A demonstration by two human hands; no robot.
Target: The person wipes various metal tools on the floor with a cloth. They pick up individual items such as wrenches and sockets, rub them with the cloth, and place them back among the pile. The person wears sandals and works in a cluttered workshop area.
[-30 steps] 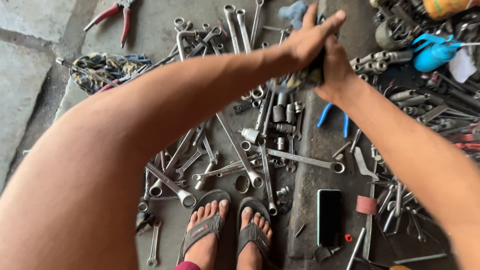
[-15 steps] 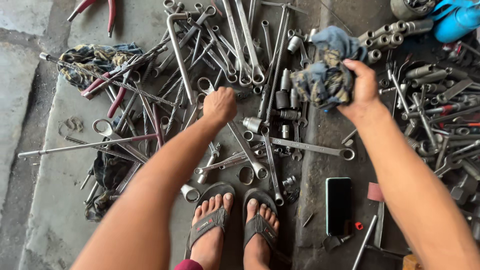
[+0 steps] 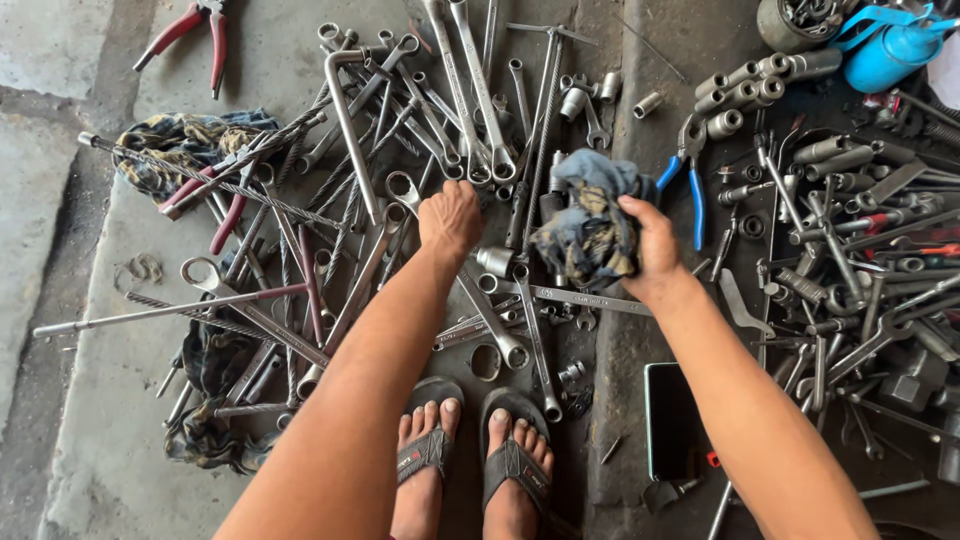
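My left hand (image 3: 450, 218) reaches down into a heap of steel spanners (image 3: 470, 120), knuckles up. Its fingers curl among the tools beside a ring spanner (image 3: 402, 188), and I cannot see what they hold. My right hand (image 3: 652, 248) is shut on a dirty blue and yellow rag (image 3: 588, 225), held just above the spanners and sockets in the middle of the floor. The two hands are about a hand's width apart.
Red-handled pliers (image 3: 195, 30) lie far left, blue-handled pliers (image 3: 690, 185) right of the rag. A dark phone (image 3: 672, 420) lies by my sandalled feet (image 3: 470, 455). Sockets (image 3: 745, 85), a blue oil can (image 3: 890, 50) and mixed tools crowd the right; cloth and steel cable (image 3: 170, 150) sit left.
A second ago both hands were together around the rag, higher up. My left hand has dropped onto the spanners, and my right hand has carried the rag down and left.
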